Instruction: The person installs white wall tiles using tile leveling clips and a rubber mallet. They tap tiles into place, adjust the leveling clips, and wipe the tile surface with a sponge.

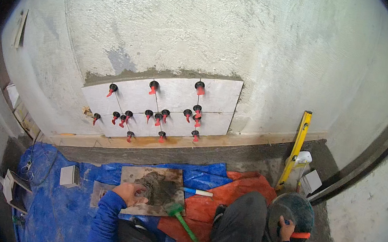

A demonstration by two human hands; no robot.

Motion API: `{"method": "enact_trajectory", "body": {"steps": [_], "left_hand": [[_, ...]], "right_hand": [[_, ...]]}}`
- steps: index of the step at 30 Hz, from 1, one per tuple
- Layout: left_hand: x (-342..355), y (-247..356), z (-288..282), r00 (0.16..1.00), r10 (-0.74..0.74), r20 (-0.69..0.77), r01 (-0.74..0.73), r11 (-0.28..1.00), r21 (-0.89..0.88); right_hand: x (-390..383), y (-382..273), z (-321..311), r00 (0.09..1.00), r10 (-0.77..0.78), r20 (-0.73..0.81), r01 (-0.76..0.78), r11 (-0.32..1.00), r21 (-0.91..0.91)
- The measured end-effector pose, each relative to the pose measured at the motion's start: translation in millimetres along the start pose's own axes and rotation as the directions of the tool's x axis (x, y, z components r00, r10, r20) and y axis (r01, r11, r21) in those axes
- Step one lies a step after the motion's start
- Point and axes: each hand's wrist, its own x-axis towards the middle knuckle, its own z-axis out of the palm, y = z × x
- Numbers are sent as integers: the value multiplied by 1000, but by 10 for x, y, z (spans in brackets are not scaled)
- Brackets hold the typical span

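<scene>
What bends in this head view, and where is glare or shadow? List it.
Head view: fisheye bows the wooden ledge and yellow level; black corners vignette the rim. Light is even and soft, no glare on the wall tiles. Left hand and right hand look sharp.

The left hand (130, 193) is held low and forward, palm down, with the fingers curled and spread slightly; its forearm, clad in a blue sleeve, is brought up from the lower edge. The right hand (286, 228) is kept off to the right side, fingers closed in a grip, the blue-sleeved forearm rising from below. Both hands are set well apart.
</scene>
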Motion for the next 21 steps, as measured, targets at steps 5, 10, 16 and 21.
{"method": "enact_trajectory", "body": {"steps": [5, 10, 16, 21], "left_hand": [[-8, -101, 49, 998, -28, -60, 24, 998, -52], [-41, -23, 80, 998, -67, 0, 67, 998, -6], [-68, 49, 78, 997, -73, 27, 74, 996, -47], [-78, 28, 118, 999, -48, -4, 48, 999, 25]], "right_hand": [[-3, 27, 39, 996, 89, 9, -89, 996, -2], [-1, 139, 218, 997, 26, -76, -30, 998, -60], [-5, 148, 79, 967, 158, 201, -117, 973, -201], [321, -1020, -576, 991, -56, -122, 90, 951, 296]]}}
